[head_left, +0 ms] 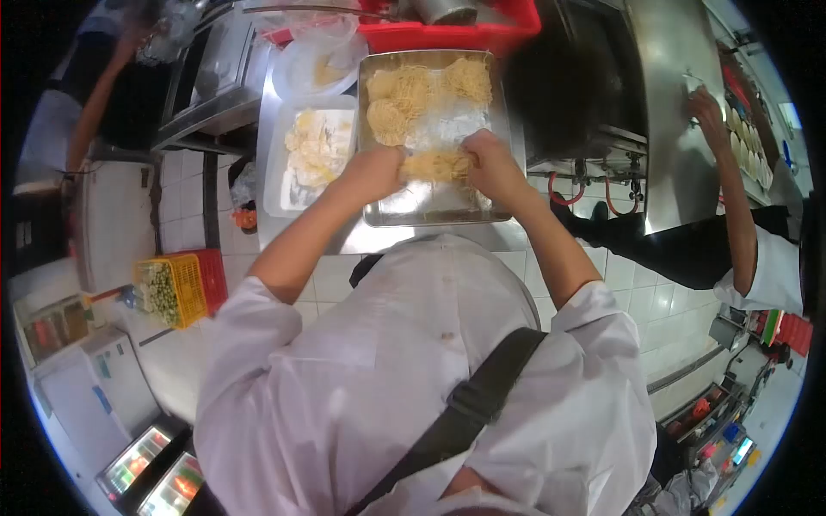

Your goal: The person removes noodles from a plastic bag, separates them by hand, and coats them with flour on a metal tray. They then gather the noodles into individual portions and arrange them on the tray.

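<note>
My left hand (374, 175) and my right hand (496, 172) grip opposite ends of a bundle of thin yellow noodles (437, 166). The bundle stretches sideways between them, over the near half of a metal tray (404, 211). Behind it in the tray lie several heaps of noodles (469, 82), with white powder on the metal between them. To the left of my left hand, a white plastic tub (280, 185) holds pale yellow pieces dusted with white powder. The fingers of both hands are curled closed; their tips are hidden.
A red bin (413, 39) with metalware stands behind the tray, and a translucent bowl (288, 76) at its left. Another person's hand (707, 116) is at the right counter; a person's arm (103, 90) shows far left. Crates (181, 288) sit on the floor at left.
</note>
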A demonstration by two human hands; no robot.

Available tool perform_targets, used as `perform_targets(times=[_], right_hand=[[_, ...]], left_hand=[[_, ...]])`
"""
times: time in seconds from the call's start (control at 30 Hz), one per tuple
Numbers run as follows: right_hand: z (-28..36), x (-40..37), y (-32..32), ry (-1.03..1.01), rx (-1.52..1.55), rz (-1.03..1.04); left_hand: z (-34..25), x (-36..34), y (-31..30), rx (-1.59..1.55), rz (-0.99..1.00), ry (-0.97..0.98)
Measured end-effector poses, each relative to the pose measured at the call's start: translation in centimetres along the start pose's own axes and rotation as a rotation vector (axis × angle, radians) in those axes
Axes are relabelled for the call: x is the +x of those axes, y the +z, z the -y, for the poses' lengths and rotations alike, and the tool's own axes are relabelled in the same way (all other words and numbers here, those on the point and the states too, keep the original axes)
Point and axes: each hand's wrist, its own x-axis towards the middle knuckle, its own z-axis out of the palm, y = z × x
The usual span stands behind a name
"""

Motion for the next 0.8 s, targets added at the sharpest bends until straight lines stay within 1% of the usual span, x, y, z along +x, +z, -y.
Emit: perform_targets(times=[0.03,0.07,0.1,0.13,0.17,0.2,0.23,0.27,0.3,0.33,0.37,0.4,0.43,0.47,0.5,0.53,0.57,0.6,0.63,0.67,0.7,0.73,0.77,0.8], right_hand=[[0.8,-0.6,-0.2,-0.024,-0.012,-0.019],[1.7,-1.3,-0.8,-0.28,0.057,-0.233],[1.5,-1.6,-0.5,-0.518,0.139,-0.415],[-3.9,-1.2,2.9,-0.346,-0.104,-0.245],[-4.7,-2.7,3.4,-0.301,-0.072,-0.196],[-4.5,-4.9,4.3,-0.174,-0.223,-0.115],[-3.8,-2.2,2.6,-0.118,-0.427,-0.116],[-2.3,-2.1,0.8,-0.145,-0.424,-0.133],[-0.9,0.3,-1.0,-0.157,-0.437,-0.163],[1.2,0.2,-1.4,-0.155,-0.236,-0.119],[3.0,-1.1,-0.5,-0.133,-0.029,-0.067],[2.3,-1.3,2.6,-0.162,0.0,-0.096],[-0.2,-0.3,5.2,-0.192,-0.016,-0.16],[-0.8,1.3,6.4,0.113,-0.195,0.094],[-1.4,1.2,6.2,0.071,-0.201,0.093],[0.2,0.8,3.7,-0.009,-0.312,0.136],[1.7,-0.1,1.8,-0.023,-0.32,0.034],[2.0,-0.2,0.5,-0.081,-0.267,0.028],[2.2,-0.2,-0.6,-0.181,-0.244,-0.016],[3.9,-0.8,-1.5,-0.287,-0.218,-0.051],[7.0,-0.8,-4.1,-0.278,-0.009,-0.041],[9.8,-0.5,-6.7,-0.272,0.199,-0.032],[11.0,-0.6,-7.8,-0.267,0.192,-0.045],[11.9,-1.0,-8.6,-0.379,0.206,-0.248]], left_hand=[[0.5,1.3,-0.8,0.121,0.108,-0.203],[0.8,3.4,-2.6,0.149,0.038,-0.167],[0.8,2.9,-2.9,0.255,-0.093,-0.09],[0.8,1.0,-2.0,0.335,-0.175,-0.043],[0.8,-0.8,-1.1,0.304,-0.116,-0.076],[0.8,-2.3,-1.1,0.219,-0.061,-0.102],[1.3,-0.1,-3.0,0.18,-0.106,-0.071],[1.1,0.2,-4.1,0.058,-0.206,0.086],[-0.8,0.4,-5.7,-0.127,-0.182,-0.009],[-3.0,0.8,-7.6,-0.16,-0.11,-0.073],[-4.9,0.6,-8.4,-0.202,-0.02,-0.143],[-5.4,0.1,-8.8,-0.195,-0.035,-0.097],[-5.6,0.8,-9.6,-0.192,-0.064,0.003],[-6.1,0.9,-10.3,-0.094,-0.062,0.13],[-6.0,0.1,-11.0,0.007,-0.071,0.247],[-4.9,-1.1,-11.7,0.126,-0.053,0.354],[-4.4,-1.3,-12.0,0.251,-0.048,0.443],[-4.9,-0.2,-11.1,0.248,-0.045,0.48],[-5.2,0.7,-9.5,0.111,-0.128,0.421],[-5.5,-0.1,-8.2,-0.028,-0.21,0.347],[-5.7,-0.1,-7.1,-0.033,-0.199,0.36],[-5.5,0.4,-6.0,-0.204,-0.086,0.146],[-5.2,0.9,-5.1,-0.365,0.025,-0.069],[-4.8,0.3,-3.8,-0.538,-0.193,0.099]])
